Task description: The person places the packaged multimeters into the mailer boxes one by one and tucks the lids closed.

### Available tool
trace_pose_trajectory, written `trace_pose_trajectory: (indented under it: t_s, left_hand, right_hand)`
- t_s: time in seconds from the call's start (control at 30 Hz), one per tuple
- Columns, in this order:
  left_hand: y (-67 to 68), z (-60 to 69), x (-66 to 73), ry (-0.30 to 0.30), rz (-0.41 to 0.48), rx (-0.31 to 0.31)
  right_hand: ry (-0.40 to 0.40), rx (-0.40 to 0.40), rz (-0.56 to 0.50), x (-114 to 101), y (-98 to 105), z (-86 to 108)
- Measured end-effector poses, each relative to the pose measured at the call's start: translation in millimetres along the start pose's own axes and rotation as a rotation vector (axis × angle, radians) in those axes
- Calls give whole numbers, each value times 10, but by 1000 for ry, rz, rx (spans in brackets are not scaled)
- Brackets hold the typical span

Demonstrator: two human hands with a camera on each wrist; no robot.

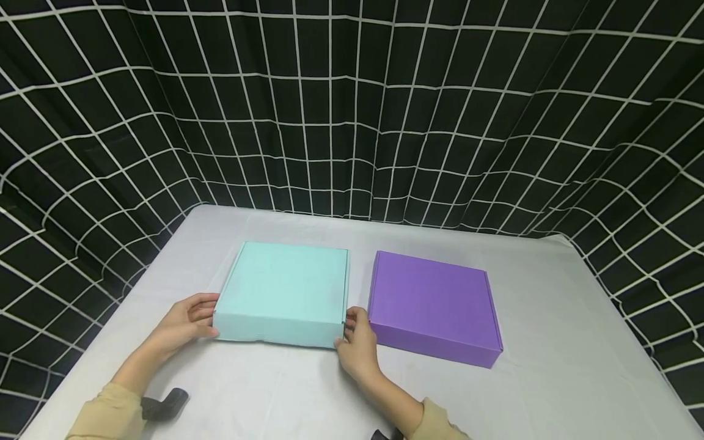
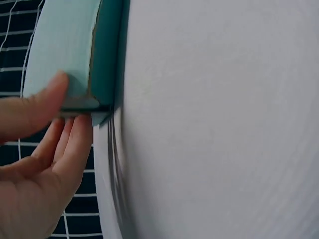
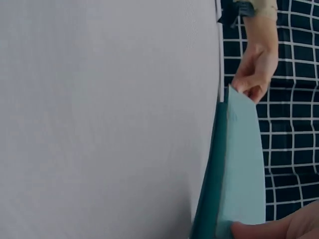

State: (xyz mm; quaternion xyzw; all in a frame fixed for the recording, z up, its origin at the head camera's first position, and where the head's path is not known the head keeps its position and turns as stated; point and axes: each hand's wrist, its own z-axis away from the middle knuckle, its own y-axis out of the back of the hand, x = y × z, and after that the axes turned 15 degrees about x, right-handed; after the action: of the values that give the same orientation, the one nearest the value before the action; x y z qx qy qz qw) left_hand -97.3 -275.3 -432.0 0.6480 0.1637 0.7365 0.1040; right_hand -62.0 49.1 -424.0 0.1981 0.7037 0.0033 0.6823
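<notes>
A flat, closed light-teal cardboard box lies between my two hands on the white-covered table. My left hand holds its front left corner, the thumb on the front face and the fingers at the left side. At the front right corner my right hand grips the box likewise, its thumb on the front face. In the left wrist view, a dark teal strip shows below the box's front face; whether the box is raised off the cloth I cannot tell.
A closed purple cardboard box lies just right of my right hand, slightly turned. White cloth covers the table. Black curtains with a white grid surround the back and sides. A dark device sits at my left wrist.
</notes>
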Motion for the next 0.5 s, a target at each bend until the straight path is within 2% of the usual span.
trace_pose_trajectory:
  t_s: [0.13,0.3,0.5]
  left_hand:
    - [-48,-19,15,-23,-119,90]
    - [-86,-41,38,-17,-126,149]
    - [-97,-80,57,-1,-134,178]
  right_hand:
    - [124,29,142,-1,-7,-55]
    - [222,51,235,7,-17,-119]
    - [277,116,304,24,-50,-172]
